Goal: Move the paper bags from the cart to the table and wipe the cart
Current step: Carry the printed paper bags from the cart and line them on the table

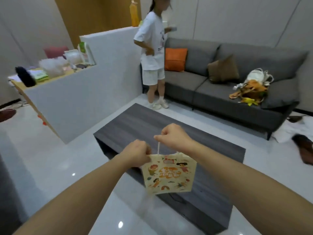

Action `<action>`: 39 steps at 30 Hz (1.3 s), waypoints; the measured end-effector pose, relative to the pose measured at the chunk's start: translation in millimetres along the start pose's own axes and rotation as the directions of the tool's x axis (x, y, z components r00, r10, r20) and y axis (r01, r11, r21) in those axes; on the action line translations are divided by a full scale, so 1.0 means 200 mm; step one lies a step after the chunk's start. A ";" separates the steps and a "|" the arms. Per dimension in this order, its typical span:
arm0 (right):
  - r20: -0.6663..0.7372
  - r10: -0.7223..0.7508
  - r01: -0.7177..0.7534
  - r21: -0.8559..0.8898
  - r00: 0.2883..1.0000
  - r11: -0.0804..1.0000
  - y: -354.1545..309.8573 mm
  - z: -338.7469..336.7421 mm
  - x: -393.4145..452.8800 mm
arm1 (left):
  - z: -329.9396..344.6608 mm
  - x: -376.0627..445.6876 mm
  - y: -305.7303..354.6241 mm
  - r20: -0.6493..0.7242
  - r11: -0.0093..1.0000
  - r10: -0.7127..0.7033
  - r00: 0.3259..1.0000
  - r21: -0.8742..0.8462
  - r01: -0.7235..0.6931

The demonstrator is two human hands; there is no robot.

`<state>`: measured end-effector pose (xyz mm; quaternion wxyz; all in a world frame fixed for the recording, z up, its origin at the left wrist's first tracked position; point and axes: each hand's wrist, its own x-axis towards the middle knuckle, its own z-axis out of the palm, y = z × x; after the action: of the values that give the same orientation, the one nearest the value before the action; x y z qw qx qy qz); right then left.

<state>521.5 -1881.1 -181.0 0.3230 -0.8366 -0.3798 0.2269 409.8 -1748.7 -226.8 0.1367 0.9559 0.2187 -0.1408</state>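
The right hand (pixel 174 137) has its fingers curled tight round the white cord handle of a cream paper bag (pixel 168 175) printed with cartoon figures, and the left hand (pixel 137 152) pinches the bag's top left corner. The bag hangs just below both sets of fingers, clear of the dark wood-grain table (pixel 144 121) that lies under and beyond them. Farther beyond the fingers a person (pixel 153 53) in white stands beside a grey sofa (pixel 220 85).
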 end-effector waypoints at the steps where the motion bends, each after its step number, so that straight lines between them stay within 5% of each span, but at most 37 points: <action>1: -0.030 0.043 -0.043 0.004 0.999 0.999 0.04 -0.04 0.01 | -0.01 0.08 0.02 0.024 0.999 0.050 0.998 0.011 -0.050; 8: -0.261 0.233 -0.229 0.047 0.937 0.972 0.31 -0.30 0.06 | -0.05 0.59 0.28 0.042 0.957 0.282 0.958 0.054 -0.284; 15: -0.385 0.372 -0.373 0.074 0.845 0.925 0.69 -0.56 0.27 | 0.03 1.07 0.62 -0.040 0.938 0.345 0.938 -0.013 -0.346; 27: -0.247 0.535 -0.541 0.049 0.808 0.840 1.52 -0.94 0.71 | 0.16 1.88 1.22 0.158 0.927 0.374 0.914 -0.028 -0.375; 39: -0.217 0.620 -0.630 0.025 0.754 0.776 2.14 -1.20 1.08 | 0.26 2.35 1.36 0.209 0.950 0.303 0.930 -0.135 -0.280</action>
<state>1012.3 -2016.3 -350.5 0.2466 -0.9423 -0.0474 0.2214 928.9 -1823.0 -375.1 0.2293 0.9470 0.0640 -0.2159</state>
